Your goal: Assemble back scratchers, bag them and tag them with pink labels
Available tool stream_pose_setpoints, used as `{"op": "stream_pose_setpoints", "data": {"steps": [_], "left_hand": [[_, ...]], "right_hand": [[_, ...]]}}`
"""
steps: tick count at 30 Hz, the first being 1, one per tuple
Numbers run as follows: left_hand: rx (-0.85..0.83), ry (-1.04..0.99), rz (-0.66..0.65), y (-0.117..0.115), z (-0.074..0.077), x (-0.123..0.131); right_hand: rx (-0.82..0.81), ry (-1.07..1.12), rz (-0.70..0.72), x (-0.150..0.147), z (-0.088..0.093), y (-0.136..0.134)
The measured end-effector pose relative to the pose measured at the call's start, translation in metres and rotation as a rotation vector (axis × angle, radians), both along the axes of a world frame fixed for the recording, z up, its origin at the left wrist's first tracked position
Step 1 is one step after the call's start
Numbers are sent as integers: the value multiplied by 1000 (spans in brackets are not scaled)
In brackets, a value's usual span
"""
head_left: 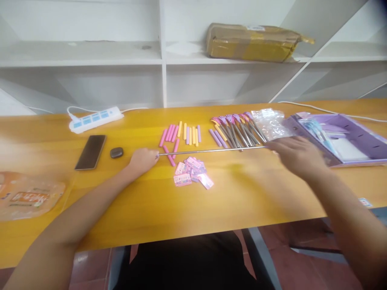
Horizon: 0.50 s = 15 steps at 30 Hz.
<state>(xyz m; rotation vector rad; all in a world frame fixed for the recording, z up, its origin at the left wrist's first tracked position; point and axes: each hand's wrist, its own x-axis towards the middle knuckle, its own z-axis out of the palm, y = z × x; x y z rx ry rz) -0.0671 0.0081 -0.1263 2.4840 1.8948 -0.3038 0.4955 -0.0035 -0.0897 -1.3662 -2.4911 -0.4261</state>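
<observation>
A thin telescopic metal rod (211,151) is stretched level above the table between my two hands. My left hand (144,160) is closed round its left end. At the other end my right hand (294,155), slightly blurred, grips the rod and hides its tip. Below the rod lies a pile of small pink and purple printed cards (193,171). Pink foam-like sticks (171,133) lie beside my left hand, with yellow and purple sticks (192,135) to their right. Several metal rods with colourful heads (238,129) lie near my right hand.
A purple box (356,161) with packets and a crumpled clear plastic bag (270,123) are at the right. On the left are a phone (90,152), a black case (116,152), a power strip (96,119) and an orange bag (30,195). A taped parcel (250,42) sits on the shelf.
</observation>
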Motion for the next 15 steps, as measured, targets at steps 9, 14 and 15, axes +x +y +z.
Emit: {"op": "stream_pose_setpoints", "data": {"steps": [9, 14, 15], "left_hand": [[14, -9, -49, -4, -3, 9], [32, -8, -54, -4, -3, 5], [35, -11, -56, -4, -4, 5]], "right_hand": [[68, 197, -292, 129, 4, -65], [97, 185, -403, 118, 0, -71], [97, 168, -431, 122, -1, -70]]}}
